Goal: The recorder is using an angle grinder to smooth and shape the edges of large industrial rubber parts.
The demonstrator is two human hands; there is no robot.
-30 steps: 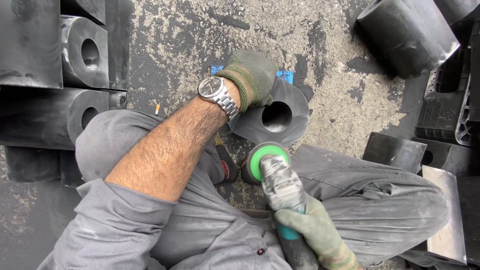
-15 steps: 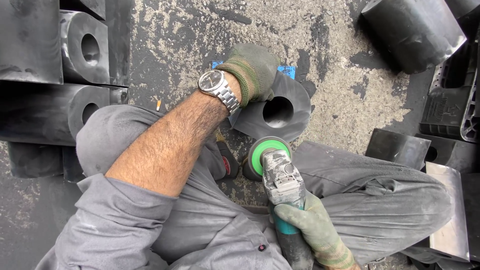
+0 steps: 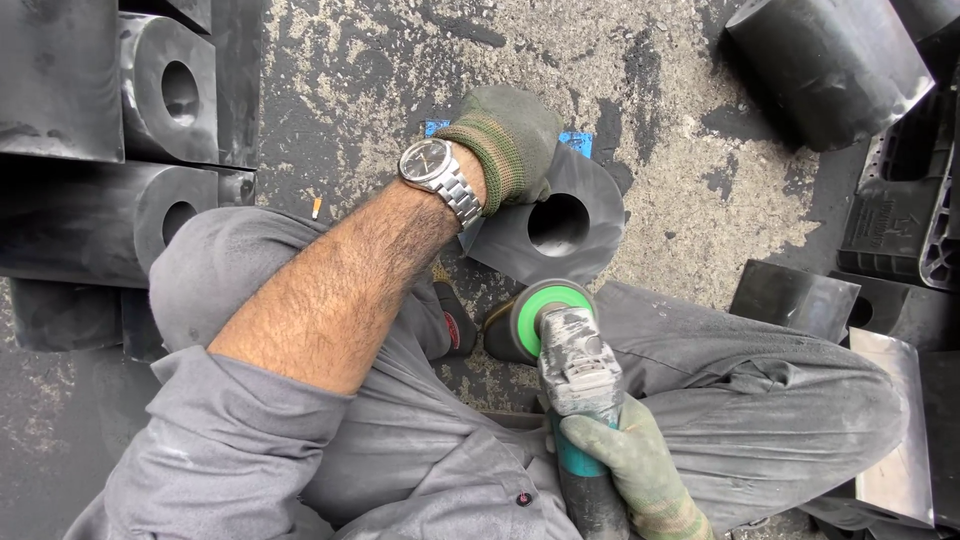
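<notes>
Bare floor [image 3: 700,190] ahead free; black blocks [image 3: 110,150] crowd left, right.

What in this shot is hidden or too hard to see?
All in the head view:
- Grinder: its disc faces down, covered by the green guard; its tail end runs off the bottom edge.
- Black block: the left hand covers its top edge.
- Right hand: its wrist is cut off by the bottom edge.
- Small pale bit on the floor: too small to identify.

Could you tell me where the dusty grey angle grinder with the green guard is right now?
In the head view, the dusty grey angle grinder sits low centre, held by the gloved right hand, its head just below the black holed block under the gloved left hand.
</notes>
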